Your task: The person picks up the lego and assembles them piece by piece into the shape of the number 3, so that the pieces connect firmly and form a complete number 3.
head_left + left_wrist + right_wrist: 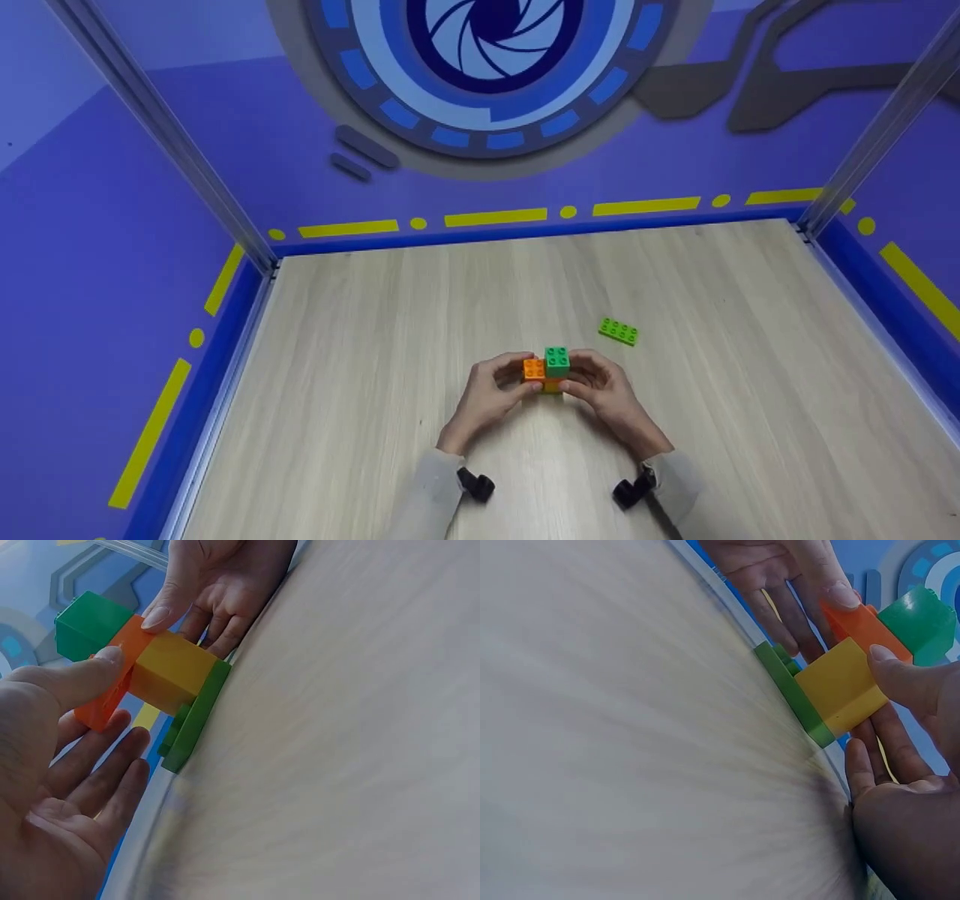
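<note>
A small stack of toy building bricks stands on the table between both hands. At its bottom lies a flat green plate [196, 720], with studs showing on one side. On that sits a yellow brick [844, 682], then an orange brick [533, 369] that juts out to the left, and a green brick [557, 361] on top. My left hand [489, 394] pinches the jutting end of the orange brick, thumb in front and fingers behind. From the other side my right hand [611, 390] grips the stack, its thumb on the orange brick near the yellow one.
A loose lime-green plate [619, 331] with studs up lies on the wooden table [360, 360], behind and right of the hands. Blue printed panels [225, 150] with metal corner posts wall in the table's back and sides.
</note>
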`<state>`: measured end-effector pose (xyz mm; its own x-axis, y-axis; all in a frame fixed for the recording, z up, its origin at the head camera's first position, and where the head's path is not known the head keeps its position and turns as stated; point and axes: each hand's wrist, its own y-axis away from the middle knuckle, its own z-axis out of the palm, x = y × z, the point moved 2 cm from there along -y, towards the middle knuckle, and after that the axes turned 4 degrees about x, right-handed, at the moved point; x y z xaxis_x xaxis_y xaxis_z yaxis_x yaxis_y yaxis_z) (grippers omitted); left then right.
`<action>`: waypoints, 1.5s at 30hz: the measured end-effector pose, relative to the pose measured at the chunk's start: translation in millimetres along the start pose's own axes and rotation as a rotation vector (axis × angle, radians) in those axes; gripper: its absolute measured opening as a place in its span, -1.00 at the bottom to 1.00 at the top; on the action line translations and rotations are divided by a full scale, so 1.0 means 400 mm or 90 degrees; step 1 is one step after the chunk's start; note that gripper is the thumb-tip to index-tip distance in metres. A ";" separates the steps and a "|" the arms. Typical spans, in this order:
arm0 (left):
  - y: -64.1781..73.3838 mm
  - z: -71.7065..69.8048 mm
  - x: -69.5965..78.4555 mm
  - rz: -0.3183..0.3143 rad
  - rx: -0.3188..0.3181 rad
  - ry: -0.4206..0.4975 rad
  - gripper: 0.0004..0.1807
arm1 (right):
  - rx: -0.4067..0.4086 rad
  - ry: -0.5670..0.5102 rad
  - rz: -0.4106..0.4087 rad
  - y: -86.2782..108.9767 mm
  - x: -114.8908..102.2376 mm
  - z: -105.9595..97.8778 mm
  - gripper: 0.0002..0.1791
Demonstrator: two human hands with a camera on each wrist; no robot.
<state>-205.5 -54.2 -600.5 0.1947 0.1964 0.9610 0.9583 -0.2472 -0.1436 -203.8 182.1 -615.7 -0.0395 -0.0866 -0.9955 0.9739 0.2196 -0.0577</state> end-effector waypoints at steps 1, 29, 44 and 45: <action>0.000 0.001 -0.001 0.000 0.001 0.009 -0.49 | 0.001 0.000 0.002 0.000 -0.001 0.000 -0.45; -0.006 -0.003 -0.035 -0.008 0.006 0.144 -0.48 | 0.037 0.210 -0.007 -0.010 -0.084 -0.066 -0.57; -0.003 0.009 -0.035 -0.020 -0.008 0.165 -0.46 | 0.061 0.478 -0.173 -0.070 -0.140 -0.176 -0.50; -0.002 0.009 -0.035 -0.021 -0.007 0.167 -0.46 | 0.058 0.488 -0.179 -0.073 -0.140 -0.181 -0.50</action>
<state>-208.2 -53.4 -614.6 0.1015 -0.0479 0.9937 0.9605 -0.2555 -0.1104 -246.1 251.0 -563.7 -0.3942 0.5682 -0.7223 0.9179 0.2054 -0.3394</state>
